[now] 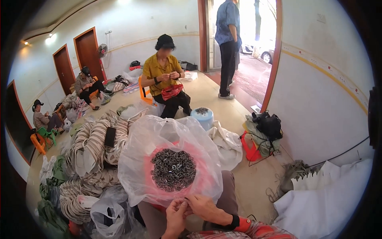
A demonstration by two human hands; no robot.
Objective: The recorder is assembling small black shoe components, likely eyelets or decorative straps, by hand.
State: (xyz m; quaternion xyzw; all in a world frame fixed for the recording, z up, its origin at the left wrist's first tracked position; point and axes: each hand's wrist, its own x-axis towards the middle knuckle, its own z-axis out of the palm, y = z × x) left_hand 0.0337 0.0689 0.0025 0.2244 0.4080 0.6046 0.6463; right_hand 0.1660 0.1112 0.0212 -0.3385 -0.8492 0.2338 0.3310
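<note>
My left hand [175, 216] and my right hand [207, 208] meet at the near edge of a translucent plastic bag [131, 175]. The fingertips of both are pinched together; whatever is between them is too small to make out. The bag lies spread open over something red and round, in front of my legs. In its middle is a heap of small dark metal buckles [173, 170], a few of them shinier. My hands are just nearer to me than this heap.
Bundled cream straps [89, 145] with a black phone [110, 137] lie left. Ahead, a blue stool [203, 118] holds small metal pieces before a seated person [163, 75]. Another person [227, 47] stands in the doorway. White cloth [322, 199] and bags [266, 131] lie right.
</note>
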